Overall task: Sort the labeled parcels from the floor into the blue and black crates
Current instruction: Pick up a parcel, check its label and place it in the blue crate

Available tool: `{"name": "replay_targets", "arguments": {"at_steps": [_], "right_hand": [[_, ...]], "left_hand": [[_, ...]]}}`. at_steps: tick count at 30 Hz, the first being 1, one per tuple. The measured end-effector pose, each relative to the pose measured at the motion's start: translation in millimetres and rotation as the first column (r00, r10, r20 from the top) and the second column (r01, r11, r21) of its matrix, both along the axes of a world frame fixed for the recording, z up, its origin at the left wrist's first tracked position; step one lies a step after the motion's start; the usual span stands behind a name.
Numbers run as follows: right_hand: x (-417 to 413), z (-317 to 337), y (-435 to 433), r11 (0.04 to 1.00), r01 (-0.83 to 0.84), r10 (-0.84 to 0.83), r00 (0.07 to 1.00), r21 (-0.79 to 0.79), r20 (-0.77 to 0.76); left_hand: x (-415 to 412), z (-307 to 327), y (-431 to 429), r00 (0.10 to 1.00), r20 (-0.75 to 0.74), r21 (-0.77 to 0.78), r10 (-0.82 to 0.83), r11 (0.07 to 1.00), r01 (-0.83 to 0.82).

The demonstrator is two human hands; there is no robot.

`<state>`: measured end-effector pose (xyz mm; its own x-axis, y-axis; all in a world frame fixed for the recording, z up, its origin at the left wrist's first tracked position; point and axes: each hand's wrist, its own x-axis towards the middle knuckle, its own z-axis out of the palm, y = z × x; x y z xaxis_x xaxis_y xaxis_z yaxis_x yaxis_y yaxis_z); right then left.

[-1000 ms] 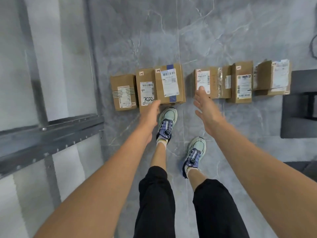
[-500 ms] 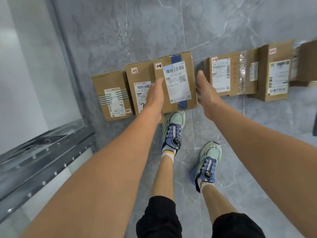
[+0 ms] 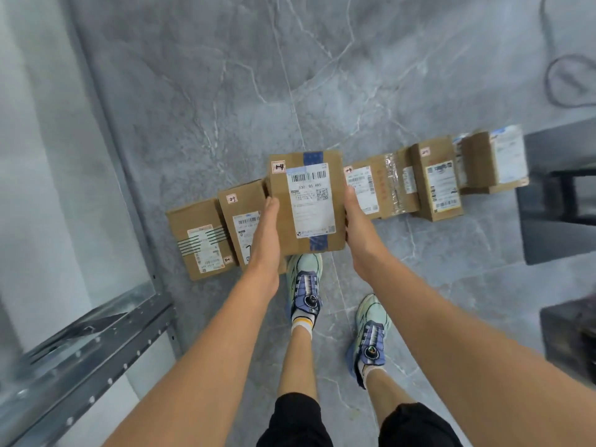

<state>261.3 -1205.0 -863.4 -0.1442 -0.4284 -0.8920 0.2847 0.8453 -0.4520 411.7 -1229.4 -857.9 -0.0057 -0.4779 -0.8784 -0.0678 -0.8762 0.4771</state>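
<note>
A brown cardboard parcel (image 3: 306, 201) with blue tape, a white shipping label and a small tag marked 1-4 is lifted off the floor. My left hand (image 3: 266, 233) grips its left side and my right hand (image 3: 358, 233) grips its right side, with the fingers hidden under and behind the box. On the floor, two labeled parcels lie to the left (image 3: 200, 240) (image 3: 240, 214). To the right lie three more (image 3: 377, 188) (image 3: 437, 179) (image 3: 493, 159). No blue crate is in view.
A dark box-like container (image 3: 554, 201) stands at the right edge, with another dark object (image 3: 571, 337) below it. A grey metal shelf rail (image 3: 80, 366) runs along the lower left. A black cable (image 3: 567, 82) loops on the marble floor at top right. My feet stand just below the held parcel.
Both hands reached down to the blue-taped parcel, closed on its two sides and raised it off the floor out of the row. The view has drawn back upward.
</note>
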Motion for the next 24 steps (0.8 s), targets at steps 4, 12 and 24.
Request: {"name": "replay_targets", "arguments": {"at_steps": [4,12,24], "right_hand": [[-25.2,84.3,1.4,0.994,0.065,-0.068,0.997,-0.091,-0.031],[-81.9,275.0,3.9,0.919,0.242,-0.287,0.952,-0.312,-0.107],[-158.2,485.7,140.0,0.599,0.554,-0.757,0.628,-0.578,-0.181]], "left_hand": [[-26.3,93.5,-16.7,0.993,-0.060,-0.063,-0.105,0.993,0.102],[-92.5,283.3,-52.1,0.914,-0.119,-0.267,-0.388,0.899,0.346],[-226.4,497.1,34.3,0.570,-0.158,-0.552,-0.806,0.551,0.626]]}}
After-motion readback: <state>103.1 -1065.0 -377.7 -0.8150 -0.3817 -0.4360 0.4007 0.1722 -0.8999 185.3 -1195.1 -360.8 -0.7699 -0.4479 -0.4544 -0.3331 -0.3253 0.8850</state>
